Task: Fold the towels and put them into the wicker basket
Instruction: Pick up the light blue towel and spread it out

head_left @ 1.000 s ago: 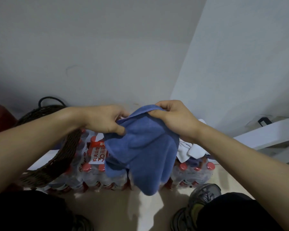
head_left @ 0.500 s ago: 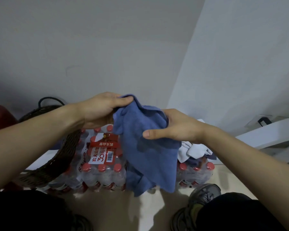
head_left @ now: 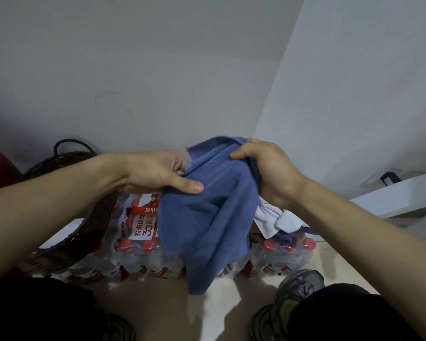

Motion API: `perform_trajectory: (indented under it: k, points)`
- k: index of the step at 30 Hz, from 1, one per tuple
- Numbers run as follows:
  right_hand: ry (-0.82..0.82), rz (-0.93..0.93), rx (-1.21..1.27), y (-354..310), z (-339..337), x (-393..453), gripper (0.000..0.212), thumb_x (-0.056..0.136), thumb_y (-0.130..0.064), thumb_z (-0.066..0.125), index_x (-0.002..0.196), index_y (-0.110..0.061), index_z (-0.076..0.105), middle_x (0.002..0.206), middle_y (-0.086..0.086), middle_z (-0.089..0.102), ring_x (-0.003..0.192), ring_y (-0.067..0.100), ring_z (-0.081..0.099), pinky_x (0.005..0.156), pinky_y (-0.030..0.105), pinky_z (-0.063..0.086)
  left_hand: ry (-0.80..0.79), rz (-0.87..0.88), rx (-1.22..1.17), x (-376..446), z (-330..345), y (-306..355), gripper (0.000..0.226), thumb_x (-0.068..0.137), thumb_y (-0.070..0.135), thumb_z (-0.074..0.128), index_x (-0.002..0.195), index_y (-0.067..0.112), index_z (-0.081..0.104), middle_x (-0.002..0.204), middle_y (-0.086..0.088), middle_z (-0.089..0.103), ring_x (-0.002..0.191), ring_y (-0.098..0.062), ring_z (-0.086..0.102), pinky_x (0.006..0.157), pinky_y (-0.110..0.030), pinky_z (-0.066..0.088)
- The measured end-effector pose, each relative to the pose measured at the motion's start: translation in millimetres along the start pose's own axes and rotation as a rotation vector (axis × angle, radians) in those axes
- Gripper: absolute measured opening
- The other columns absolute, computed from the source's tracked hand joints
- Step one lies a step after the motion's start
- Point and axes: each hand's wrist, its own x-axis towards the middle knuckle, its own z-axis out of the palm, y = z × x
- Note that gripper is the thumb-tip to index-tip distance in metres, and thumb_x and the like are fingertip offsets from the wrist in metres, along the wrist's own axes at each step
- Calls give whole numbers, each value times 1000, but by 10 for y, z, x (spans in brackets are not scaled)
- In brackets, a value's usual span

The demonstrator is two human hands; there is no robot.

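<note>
A blue towel (head_left: 207, 217) hangs in the air in front of me, bunched and draped downward. My left hand (head_left: 155, 173) pinches its left upper edge, thumb lying across the cloth. My right hand (head_left: 263, 168) grips the top right fold from above. The dark wicker basket (head_left: 84, 232) with a black handle stands at the left, partly hidden behind my left forearm. A white towel (head_left: 273, 217) lies crumpled on the bottle packs behind the blue one, below my right wrist.
Shrink-wrapped packs of red-capped water bottles (head_left: 138, 249) stand on the floor under the towel and carry the basket. Grey walls meet in a corner behind. A white ledge (head_left: 399, 198) runs at the right. My shoes (head_left: 298, 289) are on the pale floor.
My right hand has moved up to the towel's top right fold and my left hand has dropped to its left edge. The towel now hangs lower and more spread.
</note>
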Motion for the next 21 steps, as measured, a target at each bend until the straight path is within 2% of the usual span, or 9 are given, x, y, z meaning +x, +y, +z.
perform_trajectory:
  k: [4,7,10,12,15,16,18,19,21]
  points:
    - [62,30,-37,-20,-75,39,45,55,-12,59,98,1,63,94,18,56,87,32,54,80,44,42,104,38,-132,-1,-52,-17,36,81,28,71,106,2,71,113,-21,69,100,-30,69,82,-32,57]
    - [44,-19,-101,-25,-140,49,34,58,-16,56,87,0,68,89,17,60,83,29,57,78,40,42,184,129,-225,-9,-63,9,65,63,40,87,109,-2,68,109,-22,70,91,-27,70,74,-30,58]
    - [76,-81,-306,-22,-202,64,61,65,-40,68,93,14,63,85,15,60,78,24,56,75,39,41,317,214,-161,-1,-75,49,85,44,49,92,106,-5,68,95,-19,73,80,-22,71,64,-27,59]
    - [85,-75,-410,-24,-224,57,73,61,-56,74,85,12,62,82,13,57,74,23,53,72,38,40,390,250,-116,4,-93,73,79,47,49,91,103,-2,70,98,-17,73,85,-23,70,69,-27,59]
    - [25,-40,-427,-7,-217,23,60,60,-55,81,83,-5,58,87,3,70,79,16,68,77,36,50,381,296,-94,0,-71,106,48,70,37,78,104,3,71,102,-15,73,91,-21,69,71,-22,55]
    - [-12,-36,-418,20,-206,12,57,61,-52,83,95,-11,61,98,0,73,89,14,71,84,35,53,354,309,-86,1,-43,118,42,74,32,74,104,4,70,102,-14,72,90,-20,68,71,-22,55]
    - [-127,-37,-438,79,-151,-17,82,62,-45,86,132,-24,49,124,0,65,109,13,67,97,36,53,275,333,-74,4,16,144,31,79,29,74,101,7,70,99,-13,72,89,-20,68,71,-23,55]
    - [-196,-41,-449,105,-116,-34,94,61,-43,88,141,-31,40,133,0,58,115,14,64,99,37,52,228,339,-70,4,46,161,28,79,29,74,99,10,71,99,-13,72,90,-22,69,72,-24,55]
    - [-309,-64,-419,132,-49,-53,95,65,-33,89,145,-36,37,136,3,56,117,17,63,101,40,51,149,330,-57,7,100,194,26,80,31,71,99,12,71,103,-15,72,95,-27,70,74,-27,56]
